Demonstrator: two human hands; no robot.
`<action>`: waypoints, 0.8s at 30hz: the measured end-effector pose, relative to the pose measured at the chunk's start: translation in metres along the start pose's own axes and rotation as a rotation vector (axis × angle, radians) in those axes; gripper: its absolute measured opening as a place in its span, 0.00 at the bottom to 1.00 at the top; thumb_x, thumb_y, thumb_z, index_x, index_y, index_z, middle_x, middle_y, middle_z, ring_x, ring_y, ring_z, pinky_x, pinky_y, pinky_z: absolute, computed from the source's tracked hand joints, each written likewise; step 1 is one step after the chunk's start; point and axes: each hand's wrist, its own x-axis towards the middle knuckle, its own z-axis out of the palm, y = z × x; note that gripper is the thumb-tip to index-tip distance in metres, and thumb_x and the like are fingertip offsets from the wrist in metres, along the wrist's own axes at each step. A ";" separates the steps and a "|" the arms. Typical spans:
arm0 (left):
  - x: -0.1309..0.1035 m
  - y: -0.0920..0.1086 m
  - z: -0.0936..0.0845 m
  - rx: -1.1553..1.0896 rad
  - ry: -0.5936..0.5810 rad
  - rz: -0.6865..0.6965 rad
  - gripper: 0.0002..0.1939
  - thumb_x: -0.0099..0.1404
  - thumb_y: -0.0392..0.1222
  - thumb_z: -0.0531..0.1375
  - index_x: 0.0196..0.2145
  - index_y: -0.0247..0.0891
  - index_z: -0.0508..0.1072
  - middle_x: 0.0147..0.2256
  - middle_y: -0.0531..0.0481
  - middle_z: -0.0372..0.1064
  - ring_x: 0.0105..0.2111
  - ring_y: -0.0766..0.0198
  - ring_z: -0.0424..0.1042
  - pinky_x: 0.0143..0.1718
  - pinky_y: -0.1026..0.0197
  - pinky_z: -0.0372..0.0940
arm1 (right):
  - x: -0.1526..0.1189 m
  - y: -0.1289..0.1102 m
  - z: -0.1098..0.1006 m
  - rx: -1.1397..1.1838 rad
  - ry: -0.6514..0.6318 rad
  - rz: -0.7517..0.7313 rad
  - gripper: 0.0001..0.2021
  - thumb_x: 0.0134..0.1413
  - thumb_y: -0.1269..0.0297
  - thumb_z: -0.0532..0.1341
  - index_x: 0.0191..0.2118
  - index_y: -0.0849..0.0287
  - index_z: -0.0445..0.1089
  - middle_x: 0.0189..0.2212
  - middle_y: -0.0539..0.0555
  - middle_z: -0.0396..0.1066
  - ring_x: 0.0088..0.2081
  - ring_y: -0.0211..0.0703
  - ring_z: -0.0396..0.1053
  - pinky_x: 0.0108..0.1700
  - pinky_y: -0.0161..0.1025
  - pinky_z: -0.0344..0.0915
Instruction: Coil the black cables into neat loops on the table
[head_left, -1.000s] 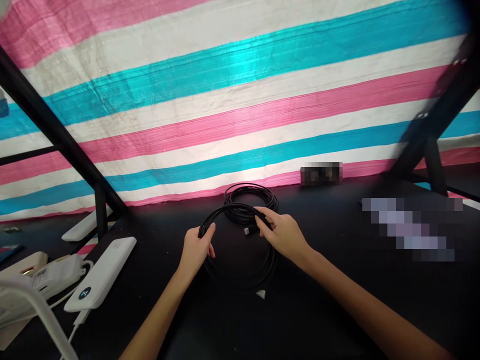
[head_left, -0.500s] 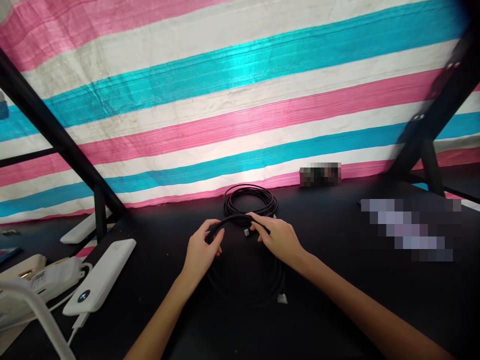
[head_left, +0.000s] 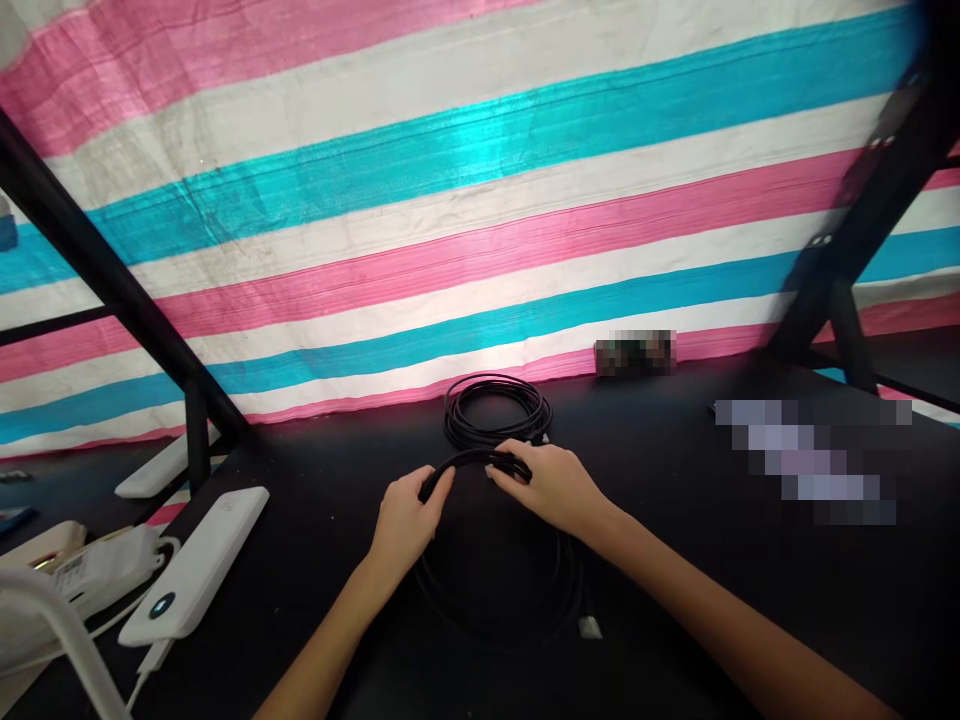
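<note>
My left hand point(head_left: 409, 510) is closed around the left side of a coiled black cable point(head_left: 469, 458). My right hand point(head_left: 551, 480) pinches the upper right of the same coil, so its top strands arch between the two hands. The lower loops hang or lie toward me over the dark tabletop; which of the two I cannot tell. A pale connector point(head_left: 590, 627) shows at the coil's lower right. Just beyond my hands lies a second coil of black cable point(head_left: 457, 420), with a small connector point(head_left: 545, 439) near its right edge.
On the left are a white power bank point(head_left: 214, 560) with a cord plugged in and a white power strip point(head_left: 105, 570). Black frame posts point(head_left: 142, 330) slant up at both sides. A striped sheet point(head_left: 390, 240) hangs behind the table point(head_left: 337, 640). Blurred items sit at right.
Both hands have come slightly closer to me with the held coil. The connector at its lower right has swung outward and down. A small connector once visible between my hands no longer shows there.
</note>
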 end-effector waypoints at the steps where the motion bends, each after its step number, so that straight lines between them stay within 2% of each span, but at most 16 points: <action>1: -0.001 0.001 0.002 -0.043 -0.014 -0.011 0.21 0.60 0.56 0.53 0.19 0.38 0.61 0.10 0.57 0.56 0.13 0.68 0.60 0.20 0.67 0.53 | 0.000 -0.001 -0.002 -0.035 -0.022 0.003 0.13 0.54 0.54 0.55 0.37 0.56 0.73 0.27 0.52 0.76 0.30 0.45 0.73 0.29 0.34 0.59; 5: -0.003 0.003 0.009 -0.351 -0.117 -0.099 0.20 0.58 0.57 0.55 0.20 0.38 0.60 0.08 0.60 0.50 0.09 0.69 0.55 0.15 0.67 0.48 | 0.001 -0.002 -0.012 -0.037 -0.073 0.030 0.14 0.56 0.56 0.54 0.30 0.56 0.74 0.28 0.53 0.76 0.32 0.47 0.72 0.29 0.36 0.57; 7: -0.001 0.003 0.009 -0.535 -0.166 -0.092 0.20 0.59 0.56 0.55 0.21 0.38 0.59 0.08 0.61 0.49 0.09 0.69 0.55 0.15 0.67 0.48 | 0.003 -0.002 -0.016 0.113 -0.063 0.043 0.15 0.56 0.57 0.53 0.27 0.56 0.74 0.28 0.53 0.75 0.32 0.46 0.72 0.30 0.35 0.58; 9: 0.000 0.003 0.007 -0.673 -0.187 -0.019 0.19 0.62 0.55 0.52 0.23 0.38 0.59 0.09 0.60 0.51 0.11 0.68 0.59 0.18 0.66 0.52 | 0.006 0.000 -0.016 0.355 -0.037 0.071 0.17 0.56 0.57 0.53 0.23 0.58 0.71 0.22 0.51 0.73 0.27 0.42 0.71 0.27 0.34 0.57; 12: 0.001 0.002 0.004 -0.683 -0.144 0.137 0.15 0.63 0.53 0.52 0.29 0.38 0.61 0.14 0.58 0.60 0.23 0.65 0.68 0.31 0.63 0.60 | 0.011 0.008 -0.013 0.737 0.011 0.222 0.19 0.54 0.54 0.54 0.18 0.59 0.64 0.11 0.46 0.60 0.12 0.35 0.60 0.15 0.31 0.50; 15: 0.001 0.000 0.004 -0.601 -0.146 0.227 0.15 0.61 0.52 0.57 0.36 0.37 0.62 0.24 0.52 0.69 0.35 0.62 0.70 0.41 0.60 0.59 | 0.017 0.017 -0.008 1.047 0.139 0.360 0.19 0.47 0.52 0.60 0.16 0.57 0.56 0.07 0.42 0.50 0.07 0.32 0.52 0.10 0.30 0.41; 19: -0.004 0.003 0.016 -0.751 -0.244 0.152 0.24 0.60 0.58 0.55 0.45 0.36 0.62 0.40 0.42 0.71 0.40 0.56 0.71 0.40 0.57 0.62 | 0.022 0.024 -0.003 1.168 0.249 0.402 0.21 0.47 0.51 0.59 0.16 0.56 0.51 0.07 0.40 0.47 0.06 0.29 0.47 0.09 0.30 0.42; 22: -0.013 0.015 0.033 -0.906 -0.314 0.066 0.27 0.59 0.58 0.55 0.48 0.36 0.61 0.39 0.41 0.71 0.37 0.55 0.73 0.38 0.55 0.64 | 0.023 0.023 0.000 1.231 0.352 0.456 0.19 0.47 0.50 0.56 0.17 0.55 0.49 0.08 0.39 0.44 0.07 0.28 0.43 0.09 0.29 0.43; 24: -0.018 0.026 0.043 -0.896 -0.274 0.066 0.26 0.56 0.54 0.60 0.48 0.38 0.61 0.37 0.43 0.72 0.36 0.58 0.73 0.37 0.58 0.65 | 0.022 0.022 0.002 1.258 0.426 0.493 0.19 0.49 0.50 0.54 0.18 0.54 0.47 0.09 0.38 0.42 0.09 0.28 0.42 0.10 0.29 0.45</action>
